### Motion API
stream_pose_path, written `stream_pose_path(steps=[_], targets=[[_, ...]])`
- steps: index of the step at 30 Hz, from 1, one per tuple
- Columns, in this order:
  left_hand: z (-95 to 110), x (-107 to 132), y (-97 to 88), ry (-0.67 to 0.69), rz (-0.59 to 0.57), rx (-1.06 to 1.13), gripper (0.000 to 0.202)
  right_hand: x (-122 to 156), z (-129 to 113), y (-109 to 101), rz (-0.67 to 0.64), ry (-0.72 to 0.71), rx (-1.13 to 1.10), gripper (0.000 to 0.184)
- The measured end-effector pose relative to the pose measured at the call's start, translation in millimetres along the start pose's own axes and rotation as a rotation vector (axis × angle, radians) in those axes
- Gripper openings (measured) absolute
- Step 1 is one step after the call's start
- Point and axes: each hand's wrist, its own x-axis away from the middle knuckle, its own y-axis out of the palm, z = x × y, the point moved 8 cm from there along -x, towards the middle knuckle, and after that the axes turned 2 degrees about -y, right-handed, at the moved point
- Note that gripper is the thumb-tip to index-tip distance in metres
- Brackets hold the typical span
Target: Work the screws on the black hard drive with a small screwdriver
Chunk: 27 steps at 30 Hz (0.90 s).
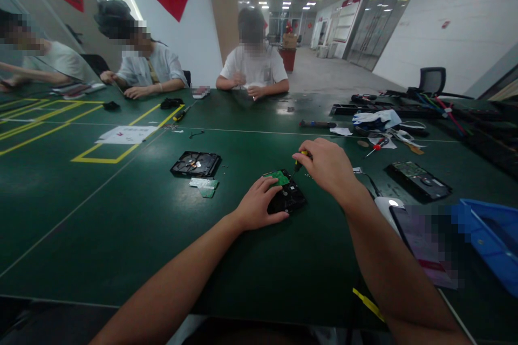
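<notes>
- I am spreading my left hand (257, 204) over the near-left side of a black hard drive (292, 198), fingers lying across its green circuit board (280, 176) and thumb set wide apart along the near edge; I am pressing on it rather than wrapping around it.
- My right hand (326, 164) is closing around the yellow-and-black handle of a screwdriver (298, 163), curled fingers and thumb meeting on it.
- The screwdriver is tilting down to the left, its tip reaching the board's right edge; I cannot tell whether it is sitting in a screw.
- The drive is lying flat on the green table (170, 259), between my forearms and just beyond them.
- To its left, an open black casing (197, 163) is holding small metal pieces, with loose boards (205, 185) lying just in front.
- To my right, another drive (418, 180) is lying near a blue bin (491, 245).
- Across the table, a person in white (256, 70) is sitting with both hands raised near the edge.
</notes>
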Motion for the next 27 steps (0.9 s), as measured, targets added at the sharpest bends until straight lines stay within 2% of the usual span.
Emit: stream_pose_path(steps=[4,9,13,19,23,27], targets=[[-0.4,-0.2,0.7,-0.005,-0.009,-0.004,0.080,-0.1,-1.2,0.5,-0.018,-0.041,-0.055,0.016],[-1.9,-0.9,2.6,-0.015,-0.029,-0.023,0.082,0.1,-3.9,-0.2,-0.027,-0.109,-0.123,0.019],[-0.3,-0.7,1.1,-0.006,-0.022,-0.028,0.081,0.6,-1.6,0.0,-0.026,-0.066,-0.048,0.014],[0.7,-0.3,-0.8,-0.001,-0.012,-0.033,0.080,1.6,1.8,-0.8,-0.020,0.011,0.053,0.023],[0.0,0.0,0.4,0.002,-0.011,-0.033,0.080,2.3,-3.8,-2.5,-0.037,-0.055,-0.025,0.012],[-1.8,0.1,2.0,-0.014,-0.019,-0.019,0.080,2.7,-10.1,-3.5,-0.046,-0.140,-0.126,0.017]])
